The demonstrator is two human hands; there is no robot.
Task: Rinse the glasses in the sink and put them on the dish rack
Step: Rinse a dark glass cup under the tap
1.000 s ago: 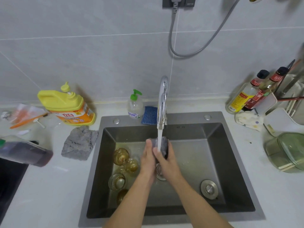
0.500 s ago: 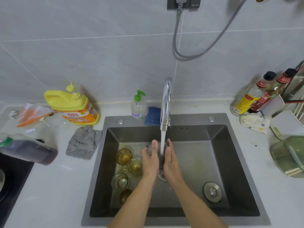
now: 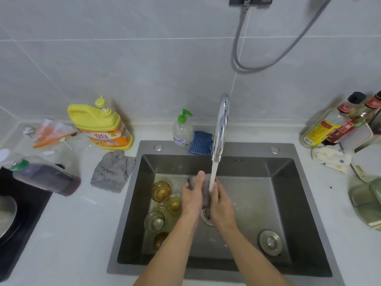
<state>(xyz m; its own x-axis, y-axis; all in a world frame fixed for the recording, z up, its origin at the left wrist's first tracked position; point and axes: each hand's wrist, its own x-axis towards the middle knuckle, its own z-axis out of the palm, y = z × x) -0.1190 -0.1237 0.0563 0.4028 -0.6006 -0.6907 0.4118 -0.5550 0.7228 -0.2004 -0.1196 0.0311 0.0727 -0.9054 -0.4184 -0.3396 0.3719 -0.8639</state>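
Both hands, left (image 3: 192, 196) and right (image 3: 221, 201), grip clamped together on a grey object, possibly a cloth (image 3: 203, 182), beneath the faucet (image 3: 220, 129) stream; amber glasses (image 3: 160, 190) lie in the sink (image 3: 268, 168).

grey tiled wall (image 3: 144, 69), white countertop (image 3: 78, 234), wall socket (image 3: 251, 0)

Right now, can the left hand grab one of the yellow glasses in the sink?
Probably yes. The amber glasses sit just beside the left hand with nothing between them, but it would first have to let go of the grey cloth.
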